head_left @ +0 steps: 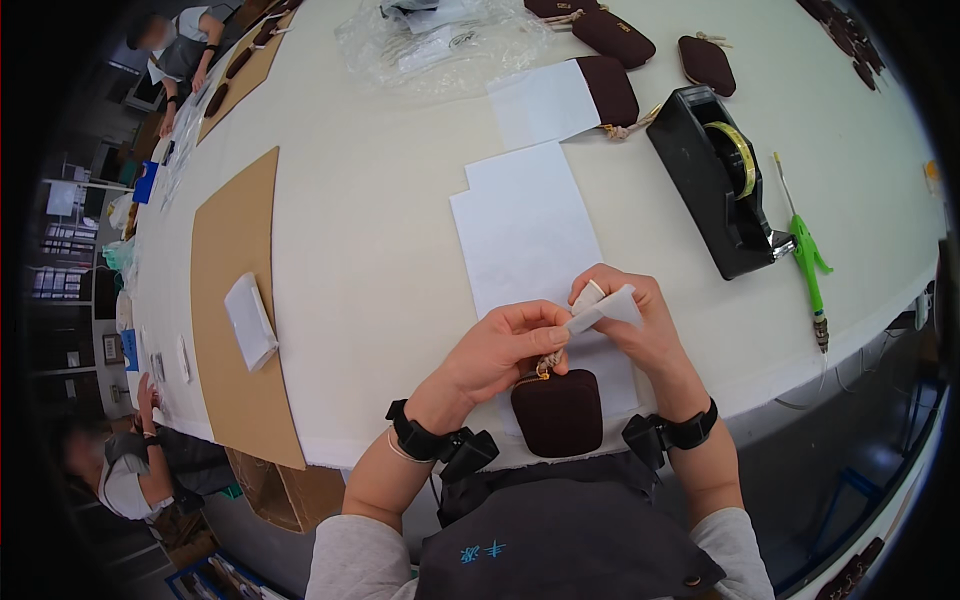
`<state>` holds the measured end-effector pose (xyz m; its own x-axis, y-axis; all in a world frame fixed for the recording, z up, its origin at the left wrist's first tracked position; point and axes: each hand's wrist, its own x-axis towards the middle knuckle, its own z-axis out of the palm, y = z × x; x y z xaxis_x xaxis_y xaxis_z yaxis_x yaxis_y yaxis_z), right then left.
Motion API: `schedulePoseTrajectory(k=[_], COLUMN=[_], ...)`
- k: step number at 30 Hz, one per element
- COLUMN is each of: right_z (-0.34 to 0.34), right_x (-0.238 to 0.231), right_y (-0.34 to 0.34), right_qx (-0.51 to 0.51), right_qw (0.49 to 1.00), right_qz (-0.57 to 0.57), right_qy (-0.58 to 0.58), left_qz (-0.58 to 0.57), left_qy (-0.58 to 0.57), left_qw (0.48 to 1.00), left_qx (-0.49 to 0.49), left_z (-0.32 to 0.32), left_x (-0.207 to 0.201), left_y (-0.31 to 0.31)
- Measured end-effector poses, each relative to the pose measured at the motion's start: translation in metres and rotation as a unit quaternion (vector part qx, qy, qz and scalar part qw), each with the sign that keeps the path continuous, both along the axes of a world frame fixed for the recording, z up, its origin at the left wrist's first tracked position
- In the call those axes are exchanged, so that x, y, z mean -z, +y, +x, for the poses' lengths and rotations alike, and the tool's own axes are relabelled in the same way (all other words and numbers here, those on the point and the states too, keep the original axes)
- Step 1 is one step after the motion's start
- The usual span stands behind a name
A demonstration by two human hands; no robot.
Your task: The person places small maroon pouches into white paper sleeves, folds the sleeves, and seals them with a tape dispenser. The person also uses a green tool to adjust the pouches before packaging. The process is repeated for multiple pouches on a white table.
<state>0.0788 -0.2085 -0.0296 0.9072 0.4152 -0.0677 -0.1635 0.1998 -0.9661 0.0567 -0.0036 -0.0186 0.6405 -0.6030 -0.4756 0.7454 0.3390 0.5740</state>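
A small dark brown zip pouch lies at the table's near edge, in front of my apron. From its gold-coloured zip end rises a beige braided cord, pinched in the fingers of my left hand. My right hand is closed on a strip of thin white paper, whose lower end meets my left fingertips beside the cord. A small whitish piece shows between my right fingers; its kind is unclear. Beneath both hands are white paper sheets.
To the right stand a black tape dispenser and a green-handled tool with a cable. Farther back are a paper-wrapped pouch, more pouches and clear plastic bags. Brown cardboard lies left; two people sit beyond.
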Motion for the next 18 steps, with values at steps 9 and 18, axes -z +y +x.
schedulePoseTrajectory(k=[9,18], right_z=[-0.003,0.004], right_x=[-0.015,0.002], right_y=[0.002,-0.014], right_qx=[0.044,0.083], right_qw=[0.999,0.992], right_qz=[0.016,0.065], right_qy=[-0.011,-0.071], left_qz=[-0.017,-0.014], left_qy=[-0.001,-0.022], left_qw=[0.998,0.999], left_qx=[-0.060,-0.043], left_z=[-0.002,-0.004], left_x=[-0.001,0.004], left_y=[0.001,0.011])
